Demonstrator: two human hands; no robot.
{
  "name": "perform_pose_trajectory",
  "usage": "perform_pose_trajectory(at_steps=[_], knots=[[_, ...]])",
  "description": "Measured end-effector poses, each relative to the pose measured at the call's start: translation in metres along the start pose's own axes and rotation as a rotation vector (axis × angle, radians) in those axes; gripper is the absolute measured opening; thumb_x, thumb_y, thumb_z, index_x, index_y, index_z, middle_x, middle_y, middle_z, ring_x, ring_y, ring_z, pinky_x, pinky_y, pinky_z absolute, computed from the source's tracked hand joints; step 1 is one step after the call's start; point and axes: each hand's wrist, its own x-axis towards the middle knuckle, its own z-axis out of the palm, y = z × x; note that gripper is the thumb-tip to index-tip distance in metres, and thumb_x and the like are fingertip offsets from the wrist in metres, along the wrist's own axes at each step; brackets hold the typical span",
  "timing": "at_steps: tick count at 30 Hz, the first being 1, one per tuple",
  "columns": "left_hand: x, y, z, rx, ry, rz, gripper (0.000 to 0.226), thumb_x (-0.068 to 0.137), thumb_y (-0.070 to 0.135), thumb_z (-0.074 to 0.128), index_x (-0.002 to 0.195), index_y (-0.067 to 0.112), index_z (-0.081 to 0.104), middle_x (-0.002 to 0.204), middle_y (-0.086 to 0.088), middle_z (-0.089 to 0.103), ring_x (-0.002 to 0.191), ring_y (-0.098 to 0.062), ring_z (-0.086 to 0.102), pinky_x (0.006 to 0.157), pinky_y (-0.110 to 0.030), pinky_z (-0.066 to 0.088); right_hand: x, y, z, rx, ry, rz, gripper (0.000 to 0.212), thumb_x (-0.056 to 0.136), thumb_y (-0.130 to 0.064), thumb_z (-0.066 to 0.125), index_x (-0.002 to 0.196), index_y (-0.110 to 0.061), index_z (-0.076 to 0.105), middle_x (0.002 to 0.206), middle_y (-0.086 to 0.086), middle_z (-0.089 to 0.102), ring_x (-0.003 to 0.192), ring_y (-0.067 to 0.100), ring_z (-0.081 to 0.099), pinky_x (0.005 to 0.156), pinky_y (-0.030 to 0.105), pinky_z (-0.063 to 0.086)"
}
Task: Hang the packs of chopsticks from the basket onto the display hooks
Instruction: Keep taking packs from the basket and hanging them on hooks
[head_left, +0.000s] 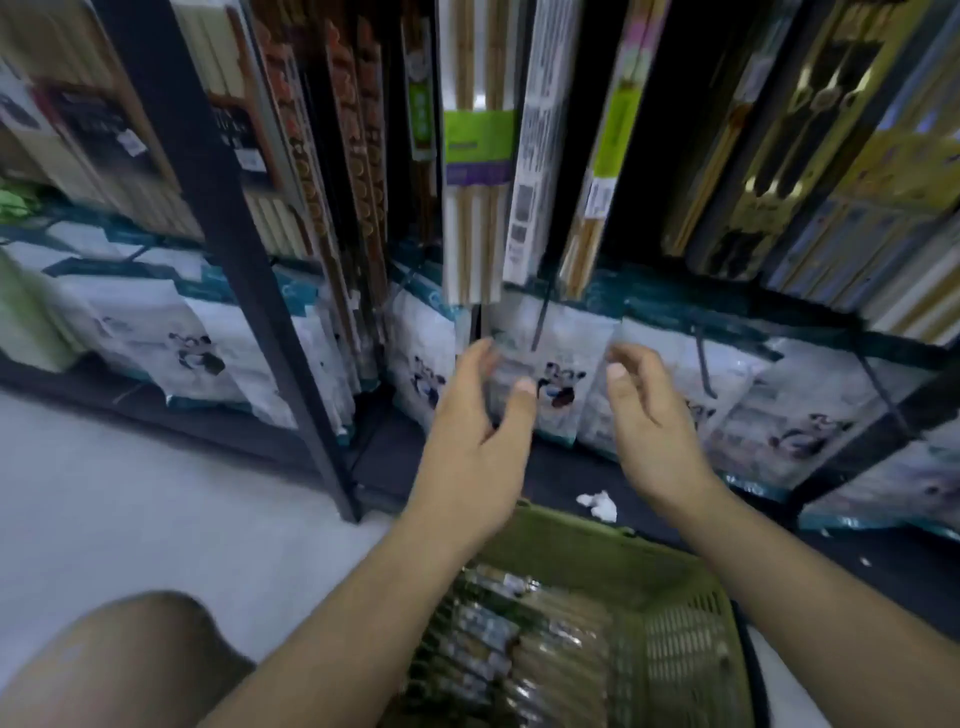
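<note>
A green plastic basket (680, 639) sits on the floor at the bottom, holding several clear packs of chopsticks (519, 660) laid lengthwise. Above it, my left hand (475, 441) and my right hand (654, 415) hover side by side with relaxed, slightly curved fingers and nothing held. Both hands sit just below a hanging chopstick pack with a green label (475, 156) on the display. Motion blur smears the left fingertips.
A black metal upright (223, 218) divides the display at left. Many other chopstick packs hang across the rack. White panda-print bags (561, 379) fill the lower row behind the hands. A scrap of white paper (600, 504) lies on the dark base. My knee (119, 665) is at lower left.
</note>
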Motion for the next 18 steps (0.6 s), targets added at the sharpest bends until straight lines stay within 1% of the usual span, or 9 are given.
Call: perform_pose_trajectory(at_steps=[2, 4, 5, 7, 9, 11, 13, 15, 18], knots=[[-0.009, -0.047, -0.012, 0.126, 0.059, -0.098, 0.048, 0.093, 0.069, 0.043, 0.136, 0.049, 0.044, 0.118, 0.034, 0.058, 0.112, 0.008, 0.058, 0.085, -0.017, 0.043, -0.024, 0.038, 0.02, -0.087, -0.069, 0.036, 0.026, 0.104, -0.046, 0.049, 0.126, -0.033, 0.055, 0.121, -0.011, 0.057, 0.099, -0.007, 0.056, 0.081, 0.013, 0.043], [-0.017, -0.096, -0.022, 0.299, 0.079, -0.225, 0.038, 0.104, 0.047, 0.051, 0.136, 0.026, 0.051, 0.116, 0.013, 0.062, 0.112, -0.016, 0.062, 0.087, -0.031, 0.049, -0.046, 0.076, 0.044, -0.237, -0.194, 0.031, 0.007, 0.101, -0.029, 0.058, 0.107, -0.029, 0.062, 0.104, -0.006, 0.062, 0.092, 0.009, 0.061, 0.082, 0.028, 0.049], [-0.022, -0.12, -0.027, 0.402, 0.076, -0.297, 0.036, 0.105, 0.039, 0.052, 0.134, 0.018, 0.052, 0.12, 0.002, 0.062, 0.115, -0.025, 0.06, 0.092, -0.039, 0.05, -0.057, 0.095, 0.058, -0.309, -0.284, 0.033, 0.006, 0.1, -0.024, 0.061, 0.102, -0.026, 0.065, 0.099, -0.005, 0.064, 0.09, 0.015, 0.063, 0.081, 0.032, 0.048], [-0.038, -0.161, -0.037, 0.575, 0.044, -0.459, 0.041, 0.104, 0.038, 0.052, 0.133, 0.01, 0.051, 0.13, -0.015, 0.057, 0.122, -0.039, 0.053, 0.1, -0.048, 0.047, -0.077, 0.132, 0.083, -0.417, -0.484, 0.096, 0.009, 0.097, -0.022, 0.063, 0.102, -0.02, 0.07, 0.096, 0.002, 0.069, 0.09, 0.023, 0.066, 0.079, 0.032, 0.049], [-0.06, -0.193, -0.045, 0.662, -0.016, -0.597, 0.058, 0.102, 0.052, 0.048, 0.141, 0.009, 0.046, 0.137, -0.019, 0.052, 0.128, -0.042, 0.048, 0.104, -0.05, 0.044, -0.095, 0.166, 0.104, -0.502, -0.676, 0.192, 0.015, 0.096, -0.023, 0.063, 0.106, -0.015, 0.071, 0.1, 0.008, 0.072, 0.093, 0.029, 0.067, 0.08, 0.036, 0.053], [-0.078, -0.218, -0.051, 0.694, -0.111, -0.64, 0.064, 0.101, 0.065, 0.04, 0.138, 0.013, 0.044, 0.131, -0.017, 0.056, 0.122, -0.04, 0.054, 0.1, -0.052, 0.047, -0.11, 0.198, 0.119, -0.575, -0.814, 0.275, 0.018, 0.096, -0.024, 0.061, 0.108, -0.014, 0.07, 0.104, 0.01, 0.072, 0.097, 0.03, 0.067, 0.082, 0.037, 0.054], [-0.09, -0.236, -0.054, 0.67, -0.159, -0.665, 0.058, 0.101, 0.068, 0.035, 0.124, 0.016, 0.046, 0.114, -0.014, 0.062, 0.105, -0.038, 0.061, 0.089, -0.05, 0.051, -0.124, 0.225, 0.132, -0.604, -0.863, 0.361, 0.019, 0.097, -0.024, 0.061, 0.111, -0.012, 0.068, 0.11, 0.012, 0.071, 0.102, 0.031, 0.065, 0.083, 0.035, 0.053], [-0.097, -0.247, -0.052, 0.591, -0.117, -0.688, 0.05, 0.102, 0.066, 0.035, 0.11, 0.017, 0.043, 0.097, -0.011, 0.063, 0.09, -0.036, 0.061, 0.073, -0.044, 0.048, -0.135, 0.245, 0.146, -0.629, -0.878, 0.427, 0.028, 0.098, -0.028, 0.063, 0.123, -0.014, 0.064, 0.118, 0.012, 0.068, 0.104, 0.029, 0.063, 0.082, 0.033, 0.051], [-0.103, -0.253, -0.044, 0.564, 0.002, -0.667, 0.042, 0.103, 0.063, 0.037, 0.098, 0.021, 0.04, 0.08, -0.004, 0.058, 0.073, -0.026, 0.058, 0.056, -0.036, 0.035, -0.144, 0.266, 0.162, -0.743, -0.864, 0.353, 0.054, 0.096, -0.039, 0.065, 0.143, -0.019, 0.045, 0.138, 0.012, 0.05, 0.122, 0.033, 0.052, 0.092, 0.039, 0.05]])
